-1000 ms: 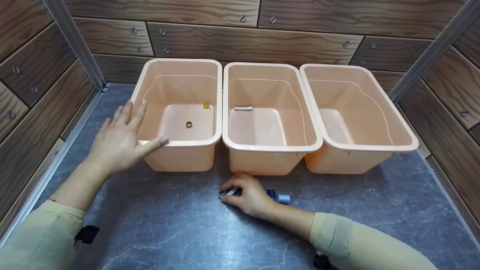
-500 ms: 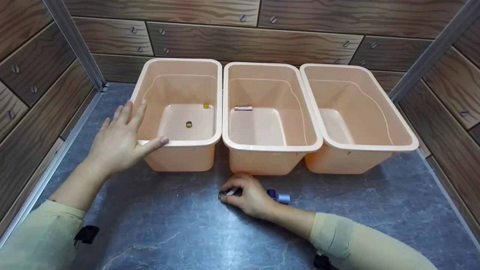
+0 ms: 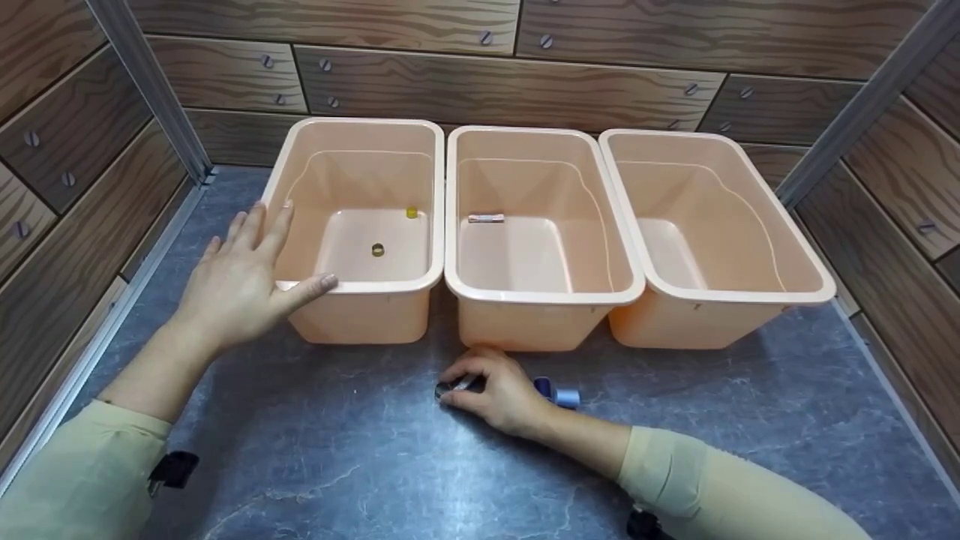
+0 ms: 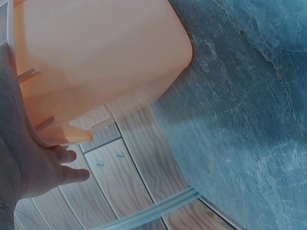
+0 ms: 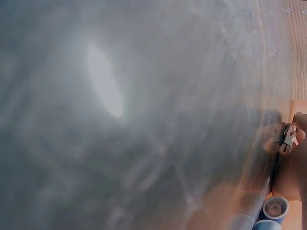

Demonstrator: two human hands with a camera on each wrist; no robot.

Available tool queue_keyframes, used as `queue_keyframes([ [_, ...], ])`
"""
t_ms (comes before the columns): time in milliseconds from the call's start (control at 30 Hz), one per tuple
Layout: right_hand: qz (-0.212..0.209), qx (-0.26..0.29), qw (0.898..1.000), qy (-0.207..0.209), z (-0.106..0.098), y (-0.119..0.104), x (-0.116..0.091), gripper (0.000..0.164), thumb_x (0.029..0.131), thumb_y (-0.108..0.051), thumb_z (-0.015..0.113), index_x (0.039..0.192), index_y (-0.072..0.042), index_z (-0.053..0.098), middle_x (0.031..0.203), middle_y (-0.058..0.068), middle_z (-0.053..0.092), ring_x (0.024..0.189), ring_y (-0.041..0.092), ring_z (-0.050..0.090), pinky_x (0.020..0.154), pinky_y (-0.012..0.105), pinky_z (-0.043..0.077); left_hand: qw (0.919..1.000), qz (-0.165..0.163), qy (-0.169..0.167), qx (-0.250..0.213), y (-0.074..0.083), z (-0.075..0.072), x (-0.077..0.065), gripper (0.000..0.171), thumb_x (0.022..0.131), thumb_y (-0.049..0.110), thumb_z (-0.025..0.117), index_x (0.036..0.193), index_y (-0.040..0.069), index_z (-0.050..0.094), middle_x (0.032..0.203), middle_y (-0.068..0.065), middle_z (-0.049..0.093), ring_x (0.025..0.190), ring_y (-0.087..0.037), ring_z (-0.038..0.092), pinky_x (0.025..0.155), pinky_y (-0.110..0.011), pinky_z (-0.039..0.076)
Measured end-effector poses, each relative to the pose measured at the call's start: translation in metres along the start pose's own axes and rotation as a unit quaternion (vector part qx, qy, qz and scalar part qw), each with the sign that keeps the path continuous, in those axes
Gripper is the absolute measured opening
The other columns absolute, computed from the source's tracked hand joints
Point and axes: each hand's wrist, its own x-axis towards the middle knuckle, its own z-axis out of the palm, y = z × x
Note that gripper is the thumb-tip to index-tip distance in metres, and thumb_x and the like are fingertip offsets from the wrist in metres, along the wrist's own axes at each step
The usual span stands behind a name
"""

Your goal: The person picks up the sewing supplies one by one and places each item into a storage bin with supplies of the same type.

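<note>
My left hand (image 3: pixel 236 289) lies over the near-left corner of the left peach bin (image 3: pixel 360 286), its fingers spread and the thumb along the front rim. In the left wrist view its fingertips poke out past the bin's rim. In front of the middle bin (image 3: pixel 544 298), close over the tabletop, my right hand (image 3: pixel 501 391) pinches a small silver metal item (image 3: pixel 442 390) with a dark rounded end between thumb and fingers. A cutout shows in its silver part (image 5: pixel 289 139) in the right wrist view; I cannot tell its exact kind.
Beside the right wrist are a navy spool (image 3: pixel 542 386) and a light blue spool (image 3: pixel 568 397). The left bin holds a yellow piece (image 3: pixel 412 213) and an olive ring (image 3: pixel 378 250). A small printed tube (image 3: pixel 486 218) lies in the middle bin. A third bin (image 3: pixel 739 296) stands right.
The small metal item turns slightly at my right fingertips, its round end showing darker. Both hands stay in the same places.
</note>
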Motion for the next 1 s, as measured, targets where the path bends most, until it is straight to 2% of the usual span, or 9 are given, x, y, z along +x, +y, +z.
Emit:
queue_keyframes([
  [200,0.009,0.004,1.000,0.000,0.000,-0.001,0.000,0.020,0.088,-0.027,0.089,0.106,-0.021,0.083,0.105,-0.010,0.073,0.103,0.016,0.065,0.094,0.035,0.049,1.0000,0.000,0.002,0.000,0.000,0.000,0.001,0.113,0.094,0.083,0.051,0.172,0.012,0.011,0.170,-0.036,0.012,0.154,-0.060,0.016,0.116,-0.080,0.017],
  [500,0.028,0.038,0.999,-0.009,-0.003,-0.005,-0.001,0.019,0.091,-0.025,0.087,0.109,-0.020,0.083,0.103,-0.010,0.074,0.096,0.017,0.065,0.087,0.034,0.051,0.9999,0.006,0.010,-0.002,0.000,0.000,-0.001,0.112,0.094,0.083,0.051,0.172,0.011,0.013,0.169,-0.037,0.014,0.152,-0.062,0.017,0.116,-0.081,0.018],
  [767,0.038,0.056,0.998,-0.007,-0.004,-0.009,-0.002,0.018,0.093,-0.023,0.085,0.109,-0.017,0.082,0.103,-0.005,0.074,0.086,0.014,0.066,0.076,0.027,0.055,0.9999,0.008,0.014,0.001,0.000,0.001,0.000,0.112,0.094,0.083,0.051,0.172,0.011,0.013,0.169,-0.038,0.015,0.152,-0.063,0.019,0.115,-0.081,0.019],
  [1000,0.033,0.063,0.997,-0.002,-0.007,-0.012,-0.002,0.018,0.092,-0.023,0.086,0.109,-0.017,0.082,0.102,-0.006,0.075,0.089,0.014,0.066,0.078,0.028,0.055,0.9998,0.010,0.015,0.001,-0.001,0.001,0.000,0.112,0.094,0.082,0.051,0.171,0.010,0.013,0.168,-0.038,0.015,0.152,-0.062,0.018,0.116,-0.080,0.018],
])
